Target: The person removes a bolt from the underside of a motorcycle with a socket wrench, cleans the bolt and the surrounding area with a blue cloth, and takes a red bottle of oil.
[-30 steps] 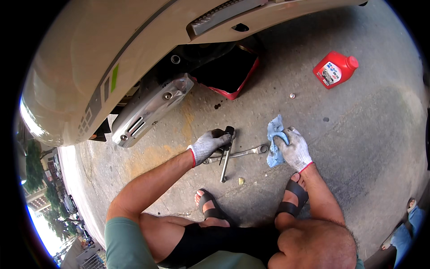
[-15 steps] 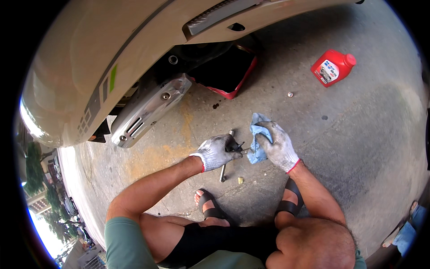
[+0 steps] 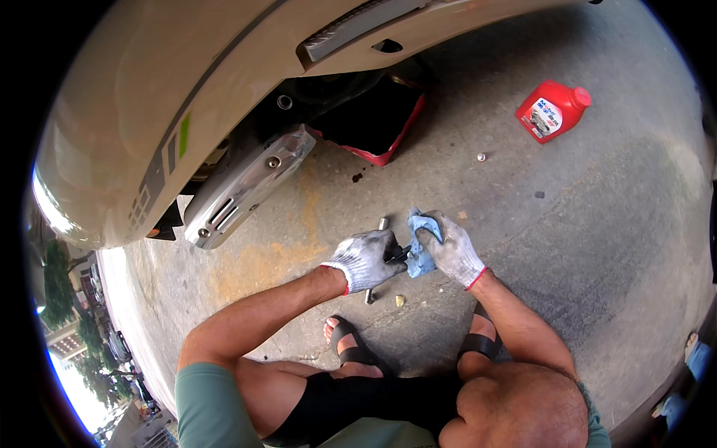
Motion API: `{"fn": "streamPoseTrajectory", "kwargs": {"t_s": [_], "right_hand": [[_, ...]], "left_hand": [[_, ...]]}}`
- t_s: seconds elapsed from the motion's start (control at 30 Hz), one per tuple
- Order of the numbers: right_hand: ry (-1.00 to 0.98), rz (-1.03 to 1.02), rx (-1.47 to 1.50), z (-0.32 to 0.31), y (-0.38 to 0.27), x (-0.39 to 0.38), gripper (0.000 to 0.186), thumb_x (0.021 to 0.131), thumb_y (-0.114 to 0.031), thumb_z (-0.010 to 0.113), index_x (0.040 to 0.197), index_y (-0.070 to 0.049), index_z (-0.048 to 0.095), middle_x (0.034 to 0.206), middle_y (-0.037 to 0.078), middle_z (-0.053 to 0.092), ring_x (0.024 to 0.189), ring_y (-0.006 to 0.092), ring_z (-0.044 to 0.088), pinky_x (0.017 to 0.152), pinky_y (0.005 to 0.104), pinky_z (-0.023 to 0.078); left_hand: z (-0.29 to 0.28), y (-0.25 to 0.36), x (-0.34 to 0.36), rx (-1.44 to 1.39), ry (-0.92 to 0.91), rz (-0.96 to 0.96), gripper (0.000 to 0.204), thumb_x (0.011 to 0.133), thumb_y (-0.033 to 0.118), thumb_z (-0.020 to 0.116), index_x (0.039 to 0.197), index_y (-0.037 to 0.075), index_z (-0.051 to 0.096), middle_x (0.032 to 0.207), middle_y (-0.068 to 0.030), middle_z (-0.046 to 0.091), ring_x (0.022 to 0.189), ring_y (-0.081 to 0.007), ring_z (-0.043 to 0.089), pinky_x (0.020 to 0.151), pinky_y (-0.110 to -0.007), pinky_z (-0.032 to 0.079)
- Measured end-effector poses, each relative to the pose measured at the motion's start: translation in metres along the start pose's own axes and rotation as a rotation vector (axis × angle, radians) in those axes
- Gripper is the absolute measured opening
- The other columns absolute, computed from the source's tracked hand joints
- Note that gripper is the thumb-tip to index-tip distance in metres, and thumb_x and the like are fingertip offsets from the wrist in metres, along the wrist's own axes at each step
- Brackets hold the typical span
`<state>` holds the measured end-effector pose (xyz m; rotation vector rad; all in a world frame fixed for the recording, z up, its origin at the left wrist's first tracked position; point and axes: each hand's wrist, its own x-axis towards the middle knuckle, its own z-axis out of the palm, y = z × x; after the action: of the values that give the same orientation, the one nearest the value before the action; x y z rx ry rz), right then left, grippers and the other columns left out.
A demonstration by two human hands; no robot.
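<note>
My gloved left hand is closed around what looks like a black-capped oil dipstick, mostly hidden by the fingers. Gripped in my gloved right hand is a crumpled blue cloth, whose near edge meets the tip of the dark part. Beneath my left hand a silver metal bar, like a wrench handle, lies on the concrete; the hand covers its middle.
A pale scooter body with a silver exhaust guard fills the upper left. Under it sits a red-rimmed pan of black liquid. Farther right stand a red oil bottle and a small metal piece. A yellowish bit lies near my feet.
My right hand has moved left and slightly down with the cloth. My left hand has shifted slightly right, so the two hands are closer and the cloth now meets the dark part.
</note>
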<state>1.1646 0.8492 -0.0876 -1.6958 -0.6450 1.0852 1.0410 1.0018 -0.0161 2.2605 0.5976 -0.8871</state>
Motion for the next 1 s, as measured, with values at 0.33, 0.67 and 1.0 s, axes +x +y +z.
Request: {"fn": "streamPoseTrajectory", "kwargs": {"t_s": [0.33, 0.67, 1.0], "right_hand": [[-0.048, 0.093, -0.123, 0.001, -0.002, -0.001, 0.039, 0.088, -0.034, 0.067, 0.110, -0.003, 0.061, 0.101, 0.023, 0.067, 0.096, 0.0411, 0.064, 0.082, 0.0473, 0.051], [-0.052, 0.070, 0.300, 0.022, 0.030, -0.002, 0.032, 0.089, -0.021, 0.068, 0.116, -0.003, 0.062, 0.101, 0.013, 0.070, 0.092, 0.0202, 0.067, 0.081, 0.0354, 0.053], [0.003, -0.090, 0.177, 0.020, 0.020, -0.009, 0.026, 0.085, -0.021, 0.070, 0.105, -0.006, 0.066, 0.095, 0.017, 0.068, 0.086, 0.0296, 0.068, 0.076, 0.0390, 0.053]], "left_hand": [[-0.002, 0.010, 0.006, -0.086, -0.009, -0.120, 0.048, 0.083, 0.046, 0.070, 0.101, 0.002, 0.063, 0.103, -0.0218, 0.068, 0.100, -0.0352, 0.065, 0.086, -0.041, 0.051], [0.006, -0.010, 0.012, -0.335, 0.086, -0.053, 0.043, 0.088, 0.029, 0.071, 0.116, -0.003, 0.063, 0.107, -0.0178, 0.069, 0.098, -0.0220, 0.065, 0.087, -0.034, 0.051], [-0.009, -0.004, 0.017, -0.328, 0.036, -0.059, 0.048, 0.084, 0.039, 0.071, 0.109, -0.002, 0.063, 0.100, -0.0211, 0.069, 0.093, -0.0302, 0.067, 0.083, -0.038, 0.051]]}}
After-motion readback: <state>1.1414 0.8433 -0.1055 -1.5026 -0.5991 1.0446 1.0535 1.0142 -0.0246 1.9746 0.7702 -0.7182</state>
